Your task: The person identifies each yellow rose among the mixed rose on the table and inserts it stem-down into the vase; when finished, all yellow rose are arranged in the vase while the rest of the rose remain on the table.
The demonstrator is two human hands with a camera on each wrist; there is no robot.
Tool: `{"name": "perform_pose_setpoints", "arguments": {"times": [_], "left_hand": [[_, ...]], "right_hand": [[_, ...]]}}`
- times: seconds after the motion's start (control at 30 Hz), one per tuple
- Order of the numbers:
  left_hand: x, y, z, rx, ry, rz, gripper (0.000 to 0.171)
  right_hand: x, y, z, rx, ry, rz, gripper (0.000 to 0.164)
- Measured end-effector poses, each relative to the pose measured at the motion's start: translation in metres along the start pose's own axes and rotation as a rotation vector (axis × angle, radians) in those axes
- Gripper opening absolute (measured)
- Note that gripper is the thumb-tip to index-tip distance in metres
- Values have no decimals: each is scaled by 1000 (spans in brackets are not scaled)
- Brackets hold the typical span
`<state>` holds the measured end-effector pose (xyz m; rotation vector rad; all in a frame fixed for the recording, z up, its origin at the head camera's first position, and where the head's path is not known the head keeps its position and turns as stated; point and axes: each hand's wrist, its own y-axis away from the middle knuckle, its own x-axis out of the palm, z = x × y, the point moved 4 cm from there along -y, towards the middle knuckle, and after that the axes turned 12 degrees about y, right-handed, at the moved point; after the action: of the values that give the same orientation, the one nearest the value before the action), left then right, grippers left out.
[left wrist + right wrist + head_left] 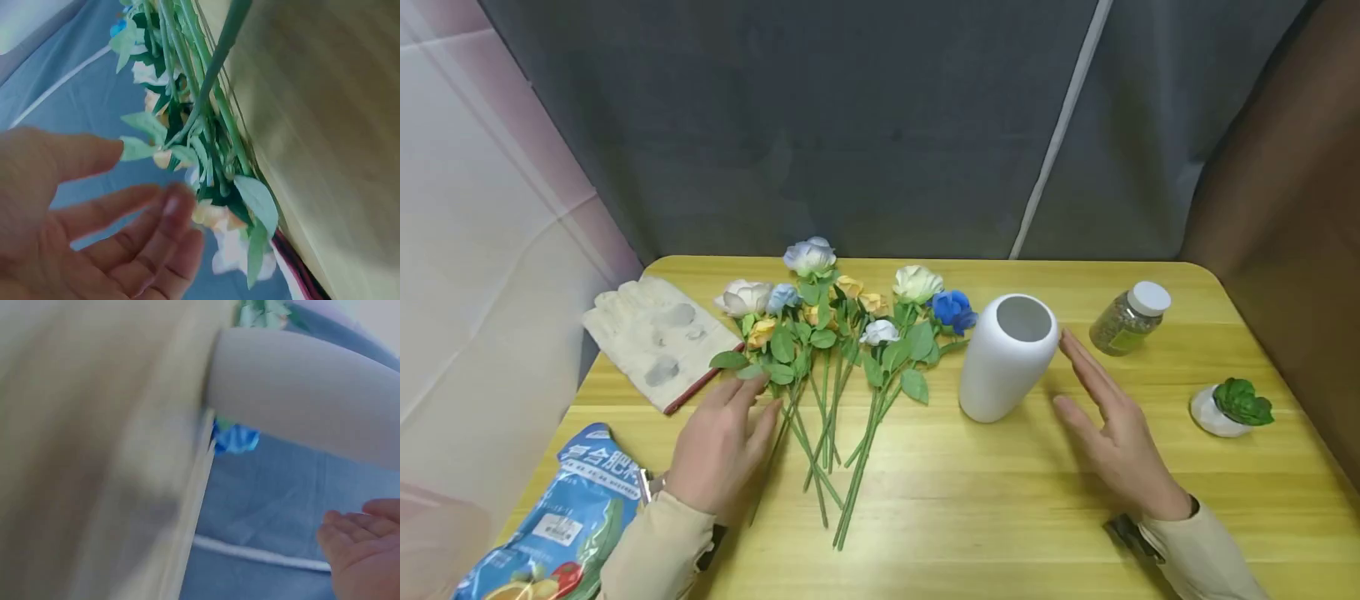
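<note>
Several artificial flowers in white, pale blue, orange and deep blue lie on the table, their heads (917, 284) toward the back and green stems (863, 475) toward the front. My left hand (718, 442) hovers at the left side of the stems, fingers loosely bent. In the left wrist view, thumb and fingers (94, 155) are parted near the leaves, gripping nothing. A white vase (1000, 375) stands upright right of the flowers, its round mouth uncovered. Beside its right side is my right hand (1112, 437), fingers extended, fingertips near the wall. The right wrist view shows that palm (369, 562) holding nothing.
Work gloves (658, 337) lie at the back left, partly beside the flower heads. A blue fertilizer bag (576, 517) is at the front left near my left sleeve. On the right are a white-lidded jar (1126, 321) and a small potted succulent (1242, 402).
</note>
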<state>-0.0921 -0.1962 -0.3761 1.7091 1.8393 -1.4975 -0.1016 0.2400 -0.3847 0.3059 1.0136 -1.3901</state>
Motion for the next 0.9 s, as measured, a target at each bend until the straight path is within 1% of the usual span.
{"name": "perform_pose_setpoints", "arguments": {"times": [0.07, 0.13, 0.2, 0.27, 0.33, 0.4, 0.5, 0.6, 0.73, 0.9], "left_hand": [[5, -10, 2, -76, 37, 52, 30], [12, -19, 6, -155, 59, 124, 22], [19, -27, 9, -208, 67, 188, 17], [24, -33, 11, -230, 57, 230, 16], [28, -37, 12, -240, 35, 250, 16], [30, -39, 13, -256, 16, 259, 15], [32, -37, 14, -275, 6, 264, 13], [33, -38, 16, -274, 29, 261, 13], [34, -39, 18, -275, 60, 260, 13], [33, -40, 20, -321, 106, 283, 13]], "right_hand": [[0, -11, 3, -9, -122, 3, 78], [-2, -21, 6, -34, -238, 0, 84], [-3, -31, 9, -59, -336, -11, 89], [-3, -38, 11, -76, -416, -20, 91], [-1, -42, 13, -80, -458, -22, 93], [1, -46, 14, -79, -467, -23, 93], [4, -47, 15, -71, -428, -13, 92], [5, -48, 16, -73, -397, -16, 85], [4, -48, 16, -76, -388, -19, 79], [5, -47, 17, -65, -382, -14, 78]]}}
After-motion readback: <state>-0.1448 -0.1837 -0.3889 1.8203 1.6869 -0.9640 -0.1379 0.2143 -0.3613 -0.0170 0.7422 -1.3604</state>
